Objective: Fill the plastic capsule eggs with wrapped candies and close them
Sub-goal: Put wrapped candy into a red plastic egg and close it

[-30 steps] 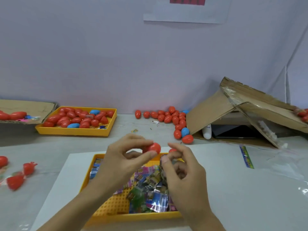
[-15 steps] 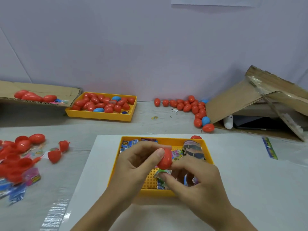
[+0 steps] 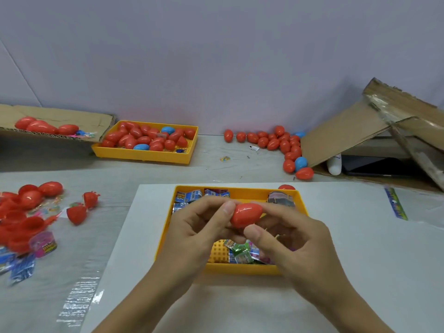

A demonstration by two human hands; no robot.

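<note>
Red egg [image 3: 246, 214] pinched closed between both hands [image 3: 242, 233]

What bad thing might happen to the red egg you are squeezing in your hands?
Both hands, left hand and right hand, pinch the red egg only with fingertips, so its smooth shell might slip out and drop into the yellow tray of candies below. If the halves are not lined up, it may pop open again and spill its candy.
</note>
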